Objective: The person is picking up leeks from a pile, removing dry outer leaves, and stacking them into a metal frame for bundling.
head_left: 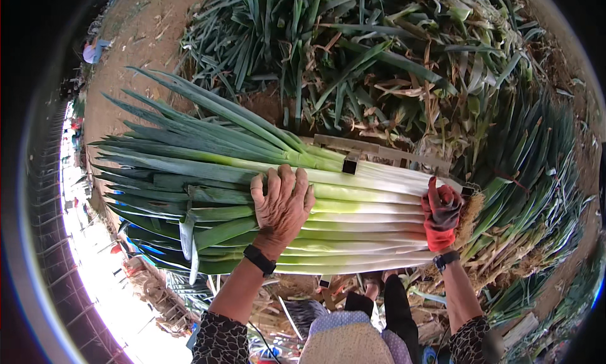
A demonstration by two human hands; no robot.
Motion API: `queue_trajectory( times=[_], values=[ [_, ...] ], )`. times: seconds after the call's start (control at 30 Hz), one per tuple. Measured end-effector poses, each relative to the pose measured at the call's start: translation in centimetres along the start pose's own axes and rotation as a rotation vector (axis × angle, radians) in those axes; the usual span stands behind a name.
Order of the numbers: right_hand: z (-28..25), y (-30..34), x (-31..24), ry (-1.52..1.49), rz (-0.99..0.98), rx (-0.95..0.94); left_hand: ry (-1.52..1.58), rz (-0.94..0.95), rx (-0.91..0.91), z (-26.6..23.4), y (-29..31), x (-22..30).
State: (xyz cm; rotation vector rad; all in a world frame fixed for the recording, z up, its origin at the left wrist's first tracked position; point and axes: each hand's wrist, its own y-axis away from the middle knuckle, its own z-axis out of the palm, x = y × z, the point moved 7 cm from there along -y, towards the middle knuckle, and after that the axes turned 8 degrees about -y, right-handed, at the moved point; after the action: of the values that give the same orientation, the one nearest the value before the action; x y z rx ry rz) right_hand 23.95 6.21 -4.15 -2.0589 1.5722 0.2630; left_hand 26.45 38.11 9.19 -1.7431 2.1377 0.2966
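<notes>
A wide row of leeks [372, 220] lies side by side in front of me, dark green leaves to the left, white stalks and roots to the right. My left hand [282, 203], bare, rests palm down across the middle of the row with its fingers apart, where the green turns pale. At the root end, my right hand [442, 215] wears a red glove with dark patches. Its fingers are bent over the white stalks next to the brown roots [469, 219]; part of the grip is hidden.
Beneath the row, a frame [379, 150] of narrow bars with dark square ends shows. A large heap of leeks and cut leaves [353, 54] lies beyond it. More leeks [536, 168] are piled at the right. Bare soil [136, 48] spreads at the far left, where a person [93, 51] is visible.
</notes>
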Motion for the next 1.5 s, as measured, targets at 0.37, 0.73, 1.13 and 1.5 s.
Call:
queue_trajectory(
  times=[0.37,0.73,1.13,1.5],
  values=[
    [2.2,8.9,6.2,-0.331,0.257,-0.175,0.054,0.013,-0.006,0.8,-0.3,0.1],
    [3.0,2.2,4.2,-0.647,0.453,-0.162,-0.044,0.027,0.001,0.8,-0.5,-0.1],
    [0.7,-1.7,0.5,-0.136,0.071,-0.087,-0.051,0.029,0.108,-0.3,0.2,0.0],
    [0.3,-2.0,1.0,-0.009,-0.044,-0.045,0.002,-0.500,-0.046,-4.9,14.7,-15.8]
  ],
)
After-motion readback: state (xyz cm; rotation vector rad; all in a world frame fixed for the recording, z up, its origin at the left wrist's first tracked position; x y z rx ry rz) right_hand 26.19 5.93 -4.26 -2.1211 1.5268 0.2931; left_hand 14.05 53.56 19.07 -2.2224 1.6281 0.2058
